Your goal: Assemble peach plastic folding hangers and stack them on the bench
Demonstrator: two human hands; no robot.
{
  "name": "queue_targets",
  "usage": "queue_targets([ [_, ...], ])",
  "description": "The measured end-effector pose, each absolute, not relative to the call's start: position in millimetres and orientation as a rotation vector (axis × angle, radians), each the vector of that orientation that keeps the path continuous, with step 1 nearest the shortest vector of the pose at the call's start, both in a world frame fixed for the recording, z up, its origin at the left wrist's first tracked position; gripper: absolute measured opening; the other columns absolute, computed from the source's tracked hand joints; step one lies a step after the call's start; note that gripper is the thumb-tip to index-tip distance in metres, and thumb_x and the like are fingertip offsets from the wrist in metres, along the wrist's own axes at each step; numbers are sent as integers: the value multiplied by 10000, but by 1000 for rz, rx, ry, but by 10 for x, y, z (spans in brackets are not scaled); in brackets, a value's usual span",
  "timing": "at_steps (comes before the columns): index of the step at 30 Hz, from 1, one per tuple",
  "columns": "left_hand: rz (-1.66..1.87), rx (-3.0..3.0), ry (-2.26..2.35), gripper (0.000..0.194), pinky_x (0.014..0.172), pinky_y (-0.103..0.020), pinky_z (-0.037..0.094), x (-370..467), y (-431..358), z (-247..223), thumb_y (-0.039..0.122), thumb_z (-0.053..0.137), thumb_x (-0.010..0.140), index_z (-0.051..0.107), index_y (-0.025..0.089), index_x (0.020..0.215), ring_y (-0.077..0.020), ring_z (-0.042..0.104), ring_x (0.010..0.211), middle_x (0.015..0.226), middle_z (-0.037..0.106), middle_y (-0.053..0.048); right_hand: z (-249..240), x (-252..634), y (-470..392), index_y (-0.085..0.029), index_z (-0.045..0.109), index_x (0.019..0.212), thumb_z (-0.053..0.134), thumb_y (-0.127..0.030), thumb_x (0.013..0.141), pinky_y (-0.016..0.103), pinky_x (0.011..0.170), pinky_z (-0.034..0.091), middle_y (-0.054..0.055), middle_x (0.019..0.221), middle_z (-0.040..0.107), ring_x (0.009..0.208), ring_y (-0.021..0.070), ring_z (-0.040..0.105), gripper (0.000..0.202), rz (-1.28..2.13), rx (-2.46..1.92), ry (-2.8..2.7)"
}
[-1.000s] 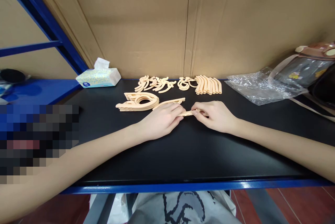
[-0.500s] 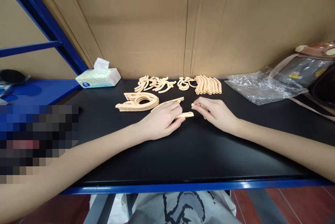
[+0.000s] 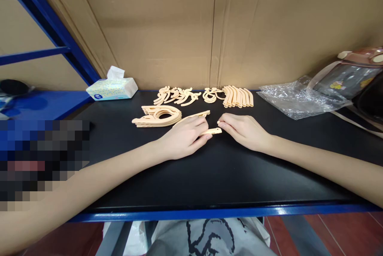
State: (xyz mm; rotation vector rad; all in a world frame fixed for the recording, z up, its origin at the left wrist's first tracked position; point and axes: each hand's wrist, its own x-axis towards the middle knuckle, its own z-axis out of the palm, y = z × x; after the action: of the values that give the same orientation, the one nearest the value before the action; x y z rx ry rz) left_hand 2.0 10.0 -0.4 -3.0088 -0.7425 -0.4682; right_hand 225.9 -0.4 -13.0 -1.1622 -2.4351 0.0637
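**Beige pieces were gripped by left hand (image 3: 187, 138) and right hand (image 3: 247, 131)**

A flat piece (image 3: 214, 131) was clamped between the left thumb and fingers, its free end being pointed to the right. By the right fingertips, brought together, a small piece (image 3: 219, 123) was pinched, mostly hidden. The 2 pieces were held apart, over the black table (image 3: 209, 184). Beyond the hands, a stack of hangers (image 3: 158, 121) and a row of curved pieces (image 3: 237, 97) were laid.

Drew the right hand (image 3: 247, 130) off the strip (image 3: 216, 131) in the left hand (image 3: 185, 136); hid more of the right hand's piece (image 3: 219, 122).
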Motion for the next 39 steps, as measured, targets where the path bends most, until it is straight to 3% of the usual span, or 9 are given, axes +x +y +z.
queue_targets([
  [16, -486, -3035, -729, 282, 818, -322, 440, 19, 101, -3, 289, 326, 992, 544, 132, 906, -199, 518, 895, 949, 545, -87, -144, 2263, 5, -191, 542, 991, 270, -366, 1001, 261, 680, 415, 47, 930, 582, 793, 155, 595, 324, 79, -1113, -2480],
  [24, -497, -3063, -751, 284, 808, -326, 437, 14, 104, -12, 299, 323, 993, 540, 137, 908, -199, 517, 878, 933, 542, -76, -112, 2275, -5, -210, 474, 891, 234, -382, 999, 259, 597, 361, -8, 711, 565, 607, 143, 545, 315, 162, -1175, -2522],
  [39, -485, -3082, -743, 270, 810, -331, 432, 17, 99, 1, 295, 323, 994, 526, 142, 903, -200, 513, 876, 937, 535, -76, -102, 2290, 12, -208, 482, 835, 252, -456, 988, 240, 555, 303, -22, 655, 535, 565, 126, 517, 371, 168, -1113, -2568],
])
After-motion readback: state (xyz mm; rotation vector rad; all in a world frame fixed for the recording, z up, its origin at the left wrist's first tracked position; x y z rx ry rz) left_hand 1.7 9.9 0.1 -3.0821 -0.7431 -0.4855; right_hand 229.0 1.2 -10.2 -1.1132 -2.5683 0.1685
